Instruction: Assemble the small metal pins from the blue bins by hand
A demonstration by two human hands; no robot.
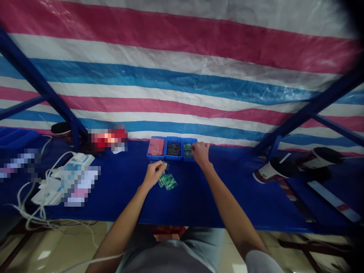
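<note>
My left hand (155,172) is closed in a pinch just in front of the bins. By its fingertips shows a small, dark greenish, see-through piece, too blurred to name. A small pile of green clear packets (168,182) lies on the table right beside this hand. My right hand (201,152) reaches to the right-hand blue bin (189,159), its fingers bent together over the greenish clear pieces (187,149) inside. Whatever is between those fingers is hidden. The middle blue bin (173,157) holds many dark screws (173,148). Pink-red flat pieces (156,146) fill the left-hand blue bin (149,155).
On the left of the blue table (187,212) lie a white power strip (61,182) and tangled cables (28,216). Dark cups (270,170) and a phone-like slab (332,201) are at the right. Behind the bins hangs a striped plastic sheet (182,87) between blue frame bars.
</note>
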